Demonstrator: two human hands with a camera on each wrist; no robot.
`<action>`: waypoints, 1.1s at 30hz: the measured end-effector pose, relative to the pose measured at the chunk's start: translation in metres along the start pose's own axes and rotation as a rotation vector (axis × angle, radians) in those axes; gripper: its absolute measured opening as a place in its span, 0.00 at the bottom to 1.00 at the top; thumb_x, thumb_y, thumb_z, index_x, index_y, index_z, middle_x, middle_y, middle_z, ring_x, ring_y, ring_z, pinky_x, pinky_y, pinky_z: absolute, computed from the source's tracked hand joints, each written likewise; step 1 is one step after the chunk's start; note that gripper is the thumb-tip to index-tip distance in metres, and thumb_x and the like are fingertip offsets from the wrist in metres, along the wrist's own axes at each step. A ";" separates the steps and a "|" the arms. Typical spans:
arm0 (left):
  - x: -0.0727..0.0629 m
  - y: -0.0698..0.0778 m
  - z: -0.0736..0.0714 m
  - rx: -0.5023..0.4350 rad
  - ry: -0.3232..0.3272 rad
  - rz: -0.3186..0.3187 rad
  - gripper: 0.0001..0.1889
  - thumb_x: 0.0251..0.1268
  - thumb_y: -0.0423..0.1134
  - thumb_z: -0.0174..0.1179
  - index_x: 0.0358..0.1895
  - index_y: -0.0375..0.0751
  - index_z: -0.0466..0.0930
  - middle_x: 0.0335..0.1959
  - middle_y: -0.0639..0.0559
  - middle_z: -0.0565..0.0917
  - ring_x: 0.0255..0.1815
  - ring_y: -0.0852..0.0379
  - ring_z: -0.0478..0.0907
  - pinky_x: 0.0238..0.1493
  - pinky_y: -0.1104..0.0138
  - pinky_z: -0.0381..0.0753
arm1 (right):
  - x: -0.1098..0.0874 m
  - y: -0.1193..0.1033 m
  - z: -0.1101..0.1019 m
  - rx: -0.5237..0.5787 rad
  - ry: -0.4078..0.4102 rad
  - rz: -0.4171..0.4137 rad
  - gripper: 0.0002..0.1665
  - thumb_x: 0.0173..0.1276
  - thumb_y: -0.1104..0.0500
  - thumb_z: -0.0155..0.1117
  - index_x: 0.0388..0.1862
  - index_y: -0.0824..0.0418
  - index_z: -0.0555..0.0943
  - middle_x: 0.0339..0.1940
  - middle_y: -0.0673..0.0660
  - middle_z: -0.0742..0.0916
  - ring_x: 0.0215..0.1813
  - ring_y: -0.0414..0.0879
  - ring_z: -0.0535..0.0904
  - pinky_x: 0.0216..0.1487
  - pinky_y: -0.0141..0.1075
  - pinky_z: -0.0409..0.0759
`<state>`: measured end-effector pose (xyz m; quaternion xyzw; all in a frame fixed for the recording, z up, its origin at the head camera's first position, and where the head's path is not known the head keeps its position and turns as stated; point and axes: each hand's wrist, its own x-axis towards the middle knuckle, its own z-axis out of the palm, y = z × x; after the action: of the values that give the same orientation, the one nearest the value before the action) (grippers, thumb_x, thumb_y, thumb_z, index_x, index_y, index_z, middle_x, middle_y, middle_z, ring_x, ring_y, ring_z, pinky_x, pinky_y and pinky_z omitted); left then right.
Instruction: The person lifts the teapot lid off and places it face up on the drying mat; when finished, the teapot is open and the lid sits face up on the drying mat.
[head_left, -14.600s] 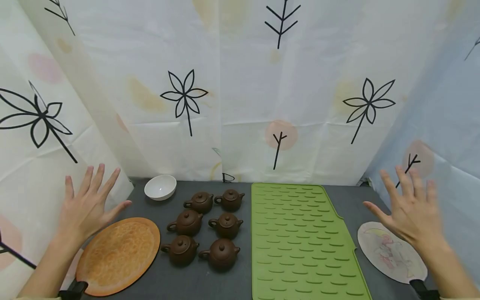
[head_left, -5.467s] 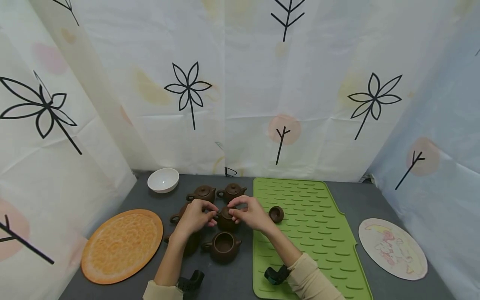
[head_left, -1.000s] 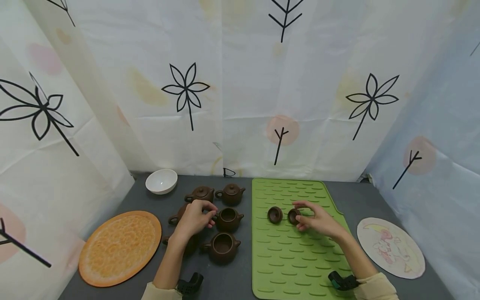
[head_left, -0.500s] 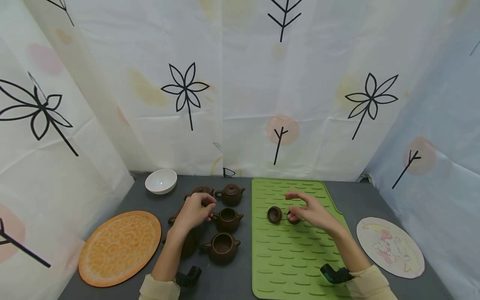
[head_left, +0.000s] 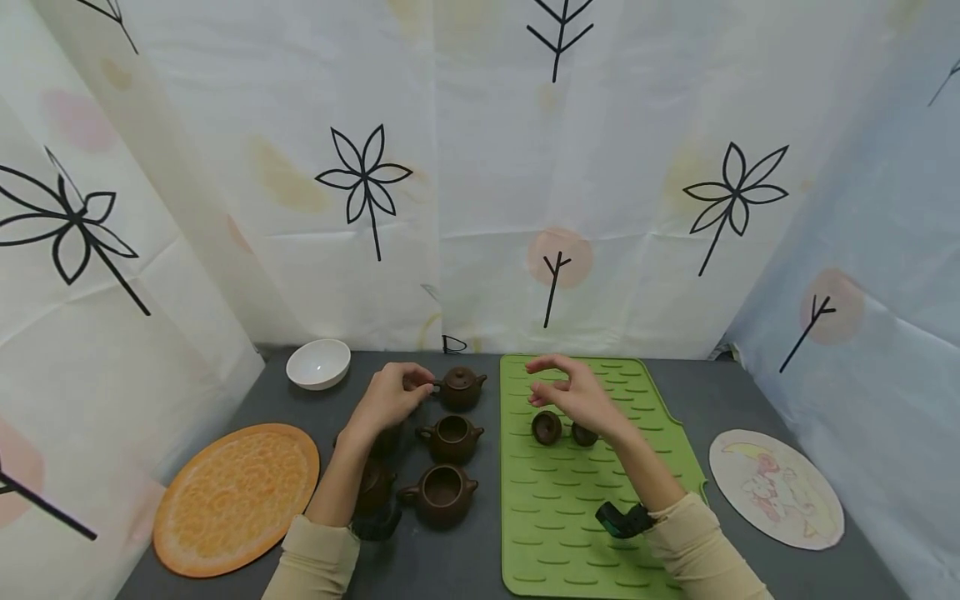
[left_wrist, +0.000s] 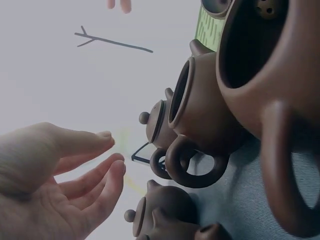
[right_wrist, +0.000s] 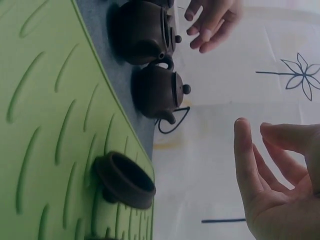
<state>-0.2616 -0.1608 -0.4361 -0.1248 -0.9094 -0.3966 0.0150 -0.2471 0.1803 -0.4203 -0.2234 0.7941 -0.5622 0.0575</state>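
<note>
My left hand (head_left: 393, 398) hovers, fingers loosely bent and holding nothing, by the handle of the lidded back-right teapot (head_left: 461, 388). The left wrist view shows a gap between its thumb and fingertips. My right hand (head_left: 577, 396) hangs over the mat, thumb and fingers apart, nothing between them. Two brown teapots without lids, the middle-right teapot (head_left: 452, 438) and the front-right teapot (head_left: 441, 496), stand in the same column. Their lids lie upturned on the mat: one lid (head_left: 546, 427) and a second lid (head_left: 584, 434), partly covered by my right wrist.
Left-hand teapots (head_left: 375, 487) are partly hidden under my left arm. A green ridged mat (head_left: 585, 533) covers the right-centre of the grey table. Around it are a white bowl (head_left: 318, 364), an orange round mat (head_left: 236, 500) and a pale oval mat (head_left: 776, 490).
All teapots had lids at first; two lids came off onto the mat. Lately my right hand let go of the second lid and moved left and back; my left hand shifted back.
</note>
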 end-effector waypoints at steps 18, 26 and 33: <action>0.032 0.001 0.006 -0.019 -0.104 -0.111 0.12 0.80 0.35 0.63 0.57 0.36 0.90 0.55 0.37 0.91 0.49 0.43 0.91 0.43 0.59 0.88 | 0.070 -0.003 0.053 0.052 -0.071 0.030 0.21 0.82 0.69 0.60 0.70 0.71 0.79 0.69 0.74 0.81 0.56 0.68 0.89 0.60 0.50 0.92; 0.041 -0.001 0.010 -0.096 -0.101 -0.165 0.11 0.77 0.30 0.64 0.56 0.29 0.89 0.38 0.38 0.93 0.37 0.44 0.94 0.43 0.55 0.94 | 0.089 0.003 0.074 0.089 -0.055 0.074 0.20 0.80 0.69 0.62 0.68 0.73 0.81 0.68 0.76 0.82 0.51 0.61 0.92 0.59 0.53 0.92; 0.046 -0.001 0.013 -0.143 -0.104 -0.218 0.10 0.77 0.29 0.63 0.55 0.29 0.89 0.42 0.35 0.93 0.29 0.58 0.92 0.46 0.54 0.95 | 0.100 0.013 0.087 0.104 -0.031 0.102 0.20 0.79 0.71 0.63 0.66 0.78 0.81 0.67 0.76 0.83 0.47 0.59 0.93 0.60 0.58 0.90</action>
<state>-0.3052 -0.1424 -0.4402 -0.0465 -0.8864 -0.4528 -0.0840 -0.3103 0.0667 -0.4477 -0.1880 0.7733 -0.5955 0.1097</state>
